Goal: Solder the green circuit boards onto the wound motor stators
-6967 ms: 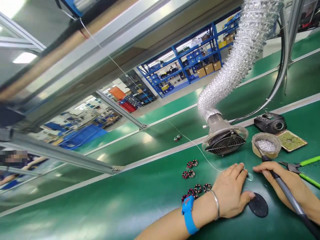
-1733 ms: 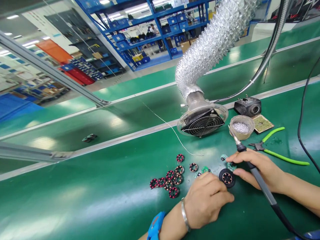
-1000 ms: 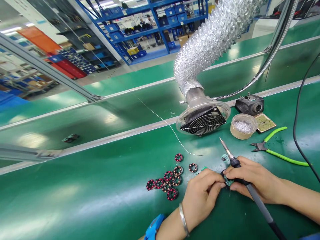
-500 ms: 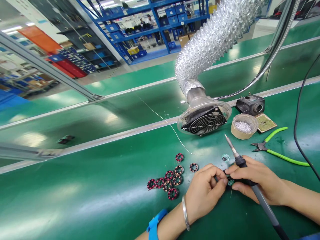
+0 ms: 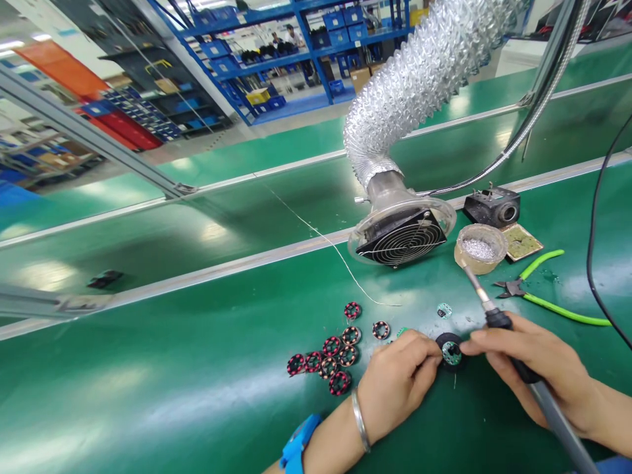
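A small round green circuit board (image 5: 451, 353) sits in a black ring (image 5: 447, 338) on the bench. My left hand (image 5: 399, 372) has its thumb and fingertips closed at the ring's left edge. In my right hand (image 5: 540, 365) is a soldering iron (image 5: 498, 319), its tip pointing up and left, in front of the solder bowl. The right index fingertip is at the ring's right side. Another round circuit board (image 5: 444, 311) lies just beyond, and a green piece (image 5: 402, 332) shows behind my left hand. Several wound motor coils (image 5: 332, 345) lie to the left.
Green-handled cutters (image 5: 516, 288), a bowl with silvery bits (image 5: 478, 253), a sponge tray (image 5: 521, 242) and a black iron stand (image 5: 494, 206) are at the right. A fume extractor (image 5: 402, 237) hangs over the bench. A thin solder wire (image 5: 340, 253) crosses the metal rail.
My right hand has moved right and slightly down with the soldering iron, uncovering the ring and board. My left hand has shifted slightly left, still at the ring's edge.
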Demonstrator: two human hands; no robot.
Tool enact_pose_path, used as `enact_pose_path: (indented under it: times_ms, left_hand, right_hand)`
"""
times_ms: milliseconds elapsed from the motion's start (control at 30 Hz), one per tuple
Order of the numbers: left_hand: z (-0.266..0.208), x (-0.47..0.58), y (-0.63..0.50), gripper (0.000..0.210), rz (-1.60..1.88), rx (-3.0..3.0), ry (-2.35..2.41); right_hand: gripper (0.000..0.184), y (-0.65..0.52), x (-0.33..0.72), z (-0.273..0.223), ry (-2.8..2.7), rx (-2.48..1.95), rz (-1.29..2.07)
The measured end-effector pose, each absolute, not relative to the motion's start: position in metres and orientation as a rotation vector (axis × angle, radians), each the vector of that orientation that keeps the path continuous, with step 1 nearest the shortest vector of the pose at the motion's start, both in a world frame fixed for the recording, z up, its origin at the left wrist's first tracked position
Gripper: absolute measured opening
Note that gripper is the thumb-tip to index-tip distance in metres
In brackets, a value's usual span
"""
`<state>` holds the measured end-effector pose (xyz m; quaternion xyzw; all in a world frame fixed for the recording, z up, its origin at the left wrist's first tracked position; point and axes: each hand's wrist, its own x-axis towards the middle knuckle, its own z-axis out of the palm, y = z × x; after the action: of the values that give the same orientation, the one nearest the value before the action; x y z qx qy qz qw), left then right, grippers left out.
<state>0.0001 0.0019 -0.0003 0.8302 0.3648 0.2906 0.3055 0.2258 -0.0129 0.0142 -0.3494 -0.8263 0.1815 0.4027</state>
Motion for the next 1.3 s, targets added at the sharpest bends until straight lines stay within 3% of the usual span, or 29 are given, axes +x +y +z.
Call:
enact_pose_path:
  times_ms: [167, 333, 433, 1300]
  left_hand:
    - [-0.001, -0.002, 0.001, 0.015, 0.732, 2.31, 0.925]
    - [-0.003, -0.003, 0.001, 0.015, 0.784, 2.356, 0.916]
    - [-0.004, -0.003, 0.001, 0.014, 0.808, 2.365, 0.9]
    - [-0.006, -0.004, 0.002, 0.014, 0.816, 2.357, 0.882]
  right_hand:
    - [0.053, -0.034, 0.232, 0.034, -2.051, -0.954, 0.439]
    - [0.024, -0.046, 0.227, 0.036, -1.939, -1.076, 0.366]
    - [0.016, -0.045, 0.222, 0.035, -1.959, -1.073, 0.308]
    - [0.018, -0.048, 0.219, 0.034, -1.997, -1.088, 0.357]
